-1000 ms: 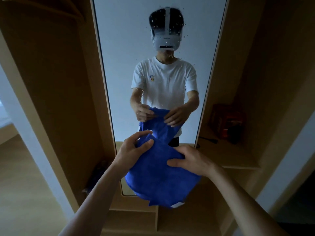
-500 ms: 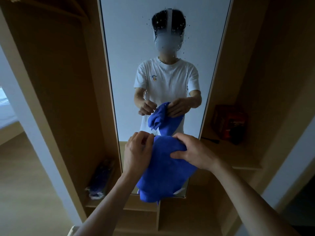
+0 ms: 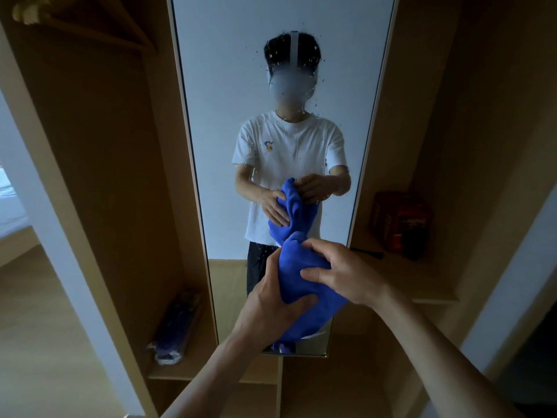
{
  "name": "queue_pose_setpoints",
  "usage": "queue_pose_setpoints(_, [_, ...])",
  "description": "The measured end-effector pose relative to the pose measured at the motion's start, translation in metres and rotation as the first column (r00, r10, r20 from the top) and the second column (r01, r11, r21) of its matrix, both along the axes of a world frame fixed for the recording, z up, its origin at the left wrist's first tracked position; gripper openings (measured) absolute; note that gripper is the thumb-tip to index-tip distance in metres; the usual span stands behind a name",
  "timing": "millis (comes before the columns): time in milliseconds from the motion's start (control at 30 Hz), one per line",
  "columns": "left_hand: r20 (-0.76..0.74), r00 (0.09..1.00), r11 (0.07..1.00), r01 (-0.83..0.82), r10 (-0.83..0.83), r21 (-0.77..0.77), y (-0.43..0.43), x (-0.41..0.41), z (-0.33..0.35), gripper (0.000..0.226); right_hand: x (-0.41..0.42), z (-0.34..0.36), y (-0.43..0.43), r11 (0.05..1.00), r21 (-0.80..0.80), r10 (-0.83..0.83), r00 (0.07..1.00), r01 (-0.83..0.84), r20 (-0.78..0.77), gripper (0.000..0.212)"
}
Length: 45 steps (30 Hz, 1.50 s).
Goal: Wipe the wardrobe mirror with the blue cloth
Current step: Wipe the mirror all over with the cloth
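Note:
The blue cloth [image 3: 304,285] is bunched into a thick bundle in front of the lower part of the tall wardrobe mirror [image 3: 229,86]. My left hand [image 3: 271,306] grips the bundle from below and the left, thumb across its front. My right hand [image 3: 340,273] holds its upper right side with fingers curled over it. The cloth hangs a short way off the glass. Water droplets speckle the mirror around the reflected head and shirt. The reflection shows both hands on the cloth.
A wooden wardrobe frames the mirror. The left compartment has a low shelf with a wrapped blue package [image 3: 176,327]. The right shelf [image 3: 422,285] holds a dark red box [image 3: 401,221]. A hanger [image 3: 84,22] hangs at the top left.
The cloth went from spread wide between my hands to a tight bundle. My left hand slid under it and my right hand closed over its top, and the view moved closer.

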<state>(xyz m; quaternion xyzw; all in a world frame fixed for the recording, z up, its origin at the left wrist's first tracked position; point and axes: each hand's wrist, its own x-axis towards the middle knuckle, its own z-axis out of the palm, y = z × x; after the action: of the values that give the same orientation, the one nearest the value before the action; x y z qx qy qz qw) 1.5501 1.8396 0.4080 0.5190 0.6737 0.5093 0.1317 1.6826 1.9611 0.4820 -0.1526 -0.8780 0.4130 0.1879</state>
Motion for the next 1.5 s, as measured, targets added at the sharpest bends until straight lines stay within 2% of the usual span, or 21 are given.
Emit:
queue_pose_setpoints(167, [0.038, 0.999, 1.000, -0.006, 0.006, -0.017, -0.001, -0.002, 0.002, 0.057, 0.013, 0.007, -0.006, 0.996, 0.028, 0.082, 0.989, -0.086, 0.121, 0.048])
queue_pose_setpoints(233, [0.096, 0.995, 1.000, -0.030, 0.029, 0.008, -0.002, -0.002, 0.004, 0.051, 0.013, 0.008, -0.010, 0.994, 0.088, 0.050, 0.994, -0.058, 0.100, 0.052])
queue_pose_setpoints(300, [0.171, 0.985, 0.998, -0.047, 0.038, 0.048, -0.002, -0.004, 0.007, 0.052, 0.012, 0.006, -0.011, 0.993, 0.115, -0.011, 1.000, 0.009, 0.013, 0.053])
queue_pose_setpoints(400, [0.307, 0.951, 0.991, -0.069, 0.031, 0.113, -0.007, -0.005, 0.012, 0.054, 0.013, 0.002, -0.012, 0.994, 0.048, -0.095, 0.992, 0.099, -0.089, 0.051])
queue_pose_setpoints(500, [0.392, 0.920, 0.983, -0.070, -0.002, 0.170, -0.012, -0.005, 0.018, 0.049, 0.014, -0.002, -0.011, 0.993, 0.010, -0.115, 0.990, 0.117, -0.080, 0.048])
queue_pose_setpoints(633, [0.537, 0.837, 0.974, -0.018, -0.108, 0.225, -0.019, -0.003, 0.034, 0.043, 0.012, -0.004, -0.014, 0.977, -0.179, -0.144, 0.976, 0.114, -0.165, 0.031])
queue_pose_setpoints(767, [0.513, 0.833, 0.972, 0.115, -0.207, 0.205, -0.023, -0.002, 0.046, 0.042, 0.006, -0.006, -0.022, 0.914, -0.396, -0.192, 0.954, 0.089, -0.229, 0.040])
queue_pose_setpoints(867, [0.535, 0.815, 0.972, 0.141, -0.221, 0.186, -0.022, -0.003, 0.052, 0.045, 0.000, -0.009, -0.026, 0.854, -0.519, -0.203, 0.946, 0.044, -0.253, 0.048])
queue_pose_setpoints(967, [0.573, 0.796, 0.979, 0.124, -0.195, 0.161, -0.021, -0.003, 0.055, 0.049, -0.007, -0.007, -0.031, 0.851, -0.525, -0.197, 0.942, 0.027, -0.271, 0.051])
queue_pose_setpoints(1133, [0.564, 0.820, 0.990, 0.022, -0.096, 0.136, -0.019, -0.008, 0.055, 0.063, -0.018, 0.004, -0.040, 0.904, -0.423, -0.219, 0.920, 0.066, -0.326, 0.032])
queue_pose_setpoints(1233, [0.493, 0.870, 0.983, -0.076, -0.017, 0.167, -0.019, -0.013, 0.059, 0.058, -0.027, 0.014, -0.042, 0.912, -0.394, -0.264, 0.896, 0.113, -0.355, 0.028])
queue_pose_setpoints(1367, [0.436, 0.900, 0.967, -0.117, 0.007, 0.226, -0.017, -0.023, 0.073, 0.054, -0.047, 0.028, -0.047, 0.910, -0.356, -0.346, 0.863, 0.213, -0.368, 0.025])
queue_pose_setpoints(1433, [0.444, 0.896, 0.949, -0.135, -0.006, 0.285, -0.016, -0.030, 0.080, 0.046, -0.055, 0.035, -0.047, 0.896, -0.392, -0.358, 0.861, 0.208, -0.360, 0.031])
queue_pose_setpoints(1500, [0.444, 0.895, 0.932, -0.134, -0.032, 0.337, -0.014, -0.038, 0.088, 0.041, -0.060, 0.041, -0.044, 0.851, -0.505, -0.334, 0.892, 0.146, -0.305, 0.049])
